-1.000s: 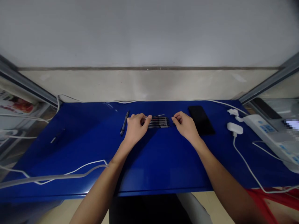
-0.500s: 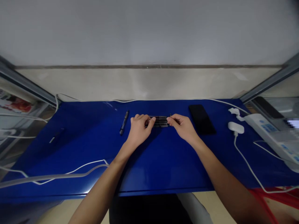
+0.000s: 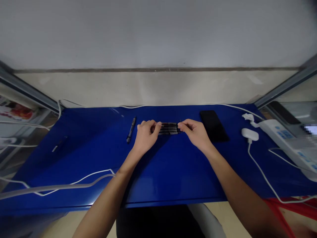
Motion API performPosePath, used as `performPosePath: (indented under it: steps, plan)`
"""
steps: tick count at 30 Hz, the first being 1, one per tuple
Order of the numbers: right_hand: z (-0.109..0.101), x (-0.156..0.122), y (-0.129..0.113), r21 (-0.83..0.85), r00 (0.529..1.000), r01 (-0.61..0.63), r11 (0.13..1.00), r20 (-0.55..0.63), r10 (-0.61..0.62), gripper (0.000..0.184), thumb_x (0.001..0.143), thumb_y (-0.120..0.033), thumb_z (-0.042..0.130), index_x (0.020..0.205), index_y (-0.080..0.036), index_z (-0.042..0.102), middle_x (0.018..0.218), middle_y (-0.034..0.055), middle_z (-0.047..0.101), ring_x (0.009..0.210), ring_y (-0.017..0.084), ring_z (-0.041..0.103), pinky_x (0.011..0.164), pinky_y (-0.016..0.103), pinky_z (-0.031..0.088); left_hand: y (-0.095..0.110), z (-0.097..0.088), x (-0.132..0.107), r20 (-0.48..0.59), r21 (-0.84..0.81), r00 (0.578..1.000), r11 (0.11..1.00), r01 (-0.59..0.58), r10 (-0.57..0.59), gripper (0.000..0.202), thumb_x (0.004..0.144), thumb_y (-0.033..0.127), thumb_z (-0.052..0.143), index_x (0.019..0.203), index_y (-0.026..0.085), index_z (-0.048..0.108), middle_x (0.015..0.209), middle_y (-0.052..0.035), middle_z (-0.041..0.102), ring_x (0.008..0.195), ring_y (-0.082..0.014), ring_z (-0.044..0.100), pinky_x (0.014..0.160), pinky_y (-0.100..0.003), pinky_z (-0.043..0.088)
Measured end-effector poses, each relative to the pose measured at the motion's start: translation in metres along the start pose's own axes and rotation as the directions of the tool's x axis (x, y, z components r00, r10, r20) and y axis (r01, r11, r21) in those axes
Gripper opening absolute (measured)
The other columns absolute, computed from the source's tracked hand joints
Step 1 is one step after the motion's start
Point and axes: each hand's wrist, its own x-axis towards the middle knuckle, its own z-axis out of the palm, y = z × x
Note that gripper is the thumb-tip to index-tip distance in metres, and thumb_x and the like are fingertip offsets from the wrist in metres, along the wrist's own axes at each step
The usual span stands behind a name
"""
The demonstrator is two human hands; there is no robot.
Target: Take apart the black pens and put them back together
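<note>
Several dark pens point(image 3: 168, 128) lie side by side in a flat row on the blue tabletop, running left to right between my hands. My left hand point(image 3: 146, 134) is curled round their left ends, thumb on the near side, and hides those ends. At the right ends, my right hand point(image 3: 194, 130) has its thumb and forefinger pinched together on the pens. Just left of my left hand, another dark pen point(image 3: 131, 129) lies apart at a slant.
A black phone point(image 3: 214, 126) lies right of my right hand. Beyond it are a white earbud case point(image 3: 250, 134) on a cable and a white power strip point(image 3: 284, 142). A thin dark pen-like item point(image 3: 59, 144) lies far left. White cables point(image 3: 74, 186) cross the front left.
My left hand has slid slightly left along the pens, so more of their length shows. My right hand has barely moved.
</note>
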Motion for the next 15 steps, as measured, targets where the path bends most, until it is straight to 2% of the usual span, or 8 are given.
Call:
performPosePath:
  steps: [2, 4, 9, 13, 15]
  plan:
    - [0.0007, 0.0009, 0.0015, 0.06, 1.0, 0.012, 0.998, 0.001, -0.012, 0.022, 0.084, -0.044, 0.07, 0.085, -0.021, 0.071, 0.084, 0.0037, 0.071, 0.078, 0.019, 0.066, 0.072, 0.032, 0.052, -0.0005, -0.0005, 0.0002, -0.002, 0.007, 1.0, 1.0, 0.01, -0.01, 0.041, 0.099, 0.043, 0.045, 0.065, 0.02, 0.051, 0.062, -0.0008, 0.056, 0.068, -0.0187, 0.049, 0.067, -0.031, 0.032]
    - [0.001, 0.0009, 0.0015, 0.082, 1.0, 0.015, 0.996, 0.0, -0.015, 0.023, 0.084, -0.044, 0.071, 0.087, -0.022, 0.071, 0.086, 0.0041, 0.072, 0.08, 0.019, 0.067, 0.074, 0.033, 0.053, -0.0012, -0.0006, 0.0005, -0.007, 0.009, 1.0, 1.0, 0.01, -0.01, 0.042, 0.099, 0.043, 0.044, 0.064, 0.02, 0.05, 0.062, -0.0009, 0.056, 0.068, -0.0185, 0.05, 0.067, -0.031, 0.033]
    - [0.0004, -0.0007, -0.0016, -0.024, 1.0, 0.007, 1.0, 0.009, -0.007, 0.043, 0.093, -0.05, 0.056, 0.066, -0.02, 0.068, 0.061, 0.002, 0.063, 0.062, 0.016, 0.061, 0.064, 0.031, 0.049, -0.0014, -0.0003, 0.0008, -0.011, 0.009, 1.0, 1.0, -0.004, 0.004, 0.042, 0.099, 0.042, 0.045, 0.063, 0.02, 0.048, 0.06, -0.0001, 0.054, 0.068, -0.0182, 0.049, 0.067, -0.031, 0.033]
    - [0.0004, -0.0002, 0.0003, -0.007, 0.999, 0.047, 0.999, 0.002, -0.047, 0.023, 0.087, -0.044, 0.067, 0.082, -0.021, 0.071, 0.081, 0.0031, 0.071, 0.075, 0.018, 0.065, 0.07, 0.031, 0.05, -0.0021, -0.0004, 0.0008, -0.015, 0.01, 1.0, 1.0, -0.003, 0.003, 0.041, 0.099, 0.041, 0.046, 0.064, 0.02, 0.049, 0.06, 0.0001, 0.054, 0.067, -0.018, 0.048, 0.066, -0.031, 0.032]
    - [0.0, -0.0001, 0.0007, 0.008, 0.999, 0.051, 0.999, 0.0, -0.051, 0.021, 0.086, -0.042, 0.069, 0.085, -0.022, 0.072, 0.085, 0.0035, 0.072, 0.078, 0.019, 0.066, 0.073, 0.032, 0.051, -0.0027, -0.0008, 0.0009, -0.02, 0.003, 1.0, 1.0, -0.001, 0.001, 0.041, 0.099, 0.041, 0.046, 0.064, 0.02, 0.049, 0.061, -0.0001, 0.054, 0.067, -0.0179, 0.048, 0.066, -0.031, 0.031]
